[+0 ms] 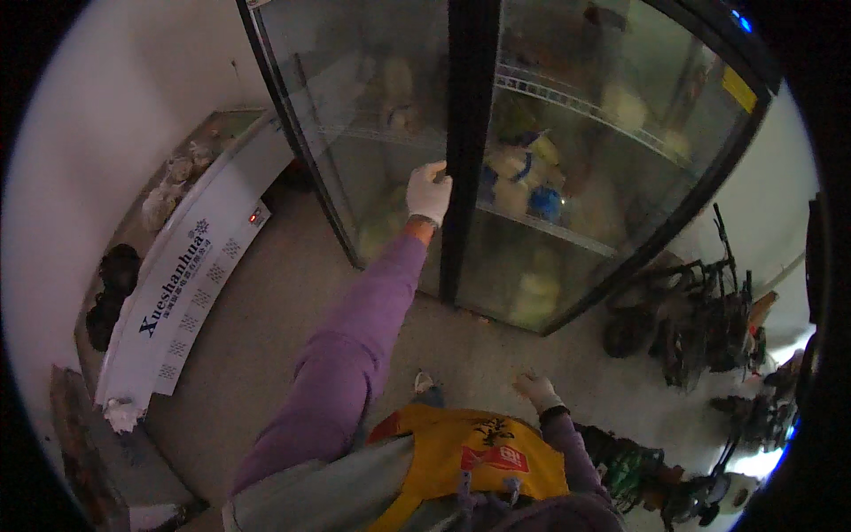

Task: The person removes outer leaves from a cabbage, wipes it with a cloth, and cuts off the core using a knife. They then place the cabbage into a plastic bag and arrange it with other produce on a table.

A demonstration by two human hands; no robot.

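Observation:
In a pale glove, my left hand [429, 193] is raised to the dark frame [467, 133] between two glass doors of a tall display refrigerator, its fingers bent at the frame's left edge. How firmly they grip it cannot be told. Behind the misty right glass door [585, 166], wire shelves [572, 103] carry blurred bags and a blue item [545, 202]. My right hand [537, 391], also gloved, hangs low beside the yellow apron [492, 445], fingers apart and holding nothing visible. Both sleeves are purple.
A white chest freezer [179, 279] with bags on top stands along the left wall. Wheeled, dark equipment [691, 312] is at the right, and cluttered items [631, 465] lie at the lower right. A grey floor [279, 346] runs between.

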